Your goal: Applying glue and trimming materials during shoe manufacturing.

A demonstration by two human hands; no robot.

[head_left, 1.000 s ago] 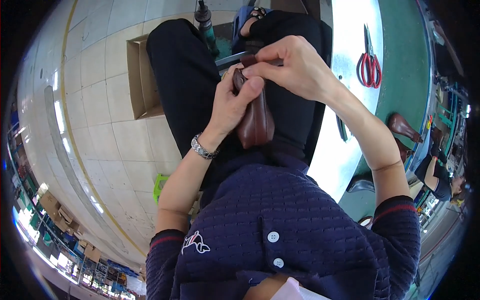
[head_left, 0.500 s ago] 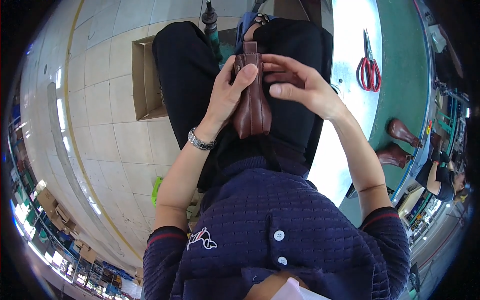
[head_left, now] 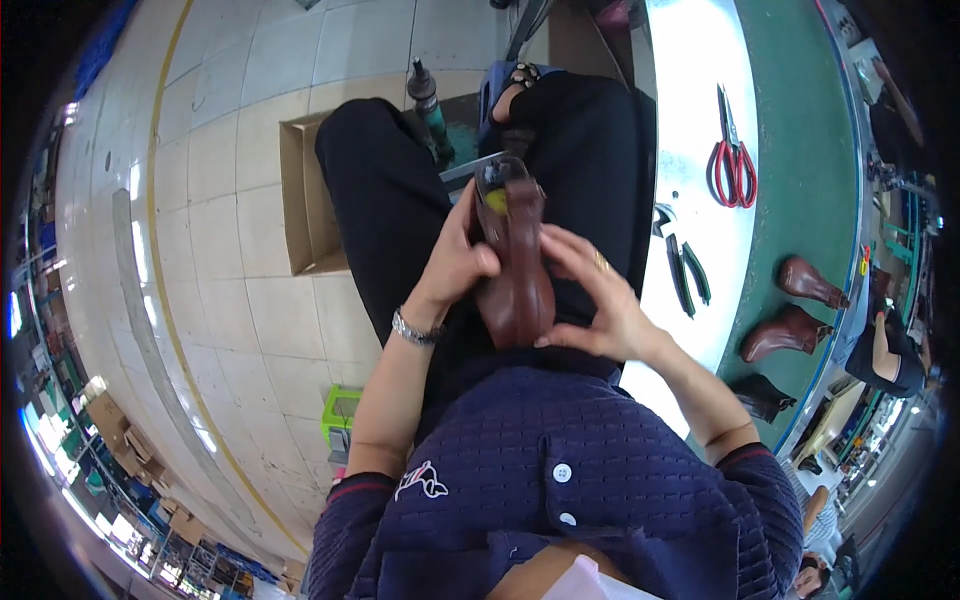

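A brown leather boot is held over my lap, its blunt lower end toward my body. Its upper end is tilted so that a dark top with a yellow-green patch shows, and a leather tab stands beside it. My left hand grips the boot from the left, thumb on the near side and the other fingers hidden behind it. On the other side, my right hand has its fingertips against the shaft and its thumb near the lower end. Blur hides the boot's finer seams.
On the white bench at right lie red-handled scissors and dark-handled pincers. Two brown boots and a black one stand on the green surface beyond. A cardboard box sits left of my leg. Other people are at far right.
The boot has come closer to my body and tipped, showing its upper end. My right hand, earlier spread beside it, now touches its side. The view has shifted, bringing the pincers into sight.
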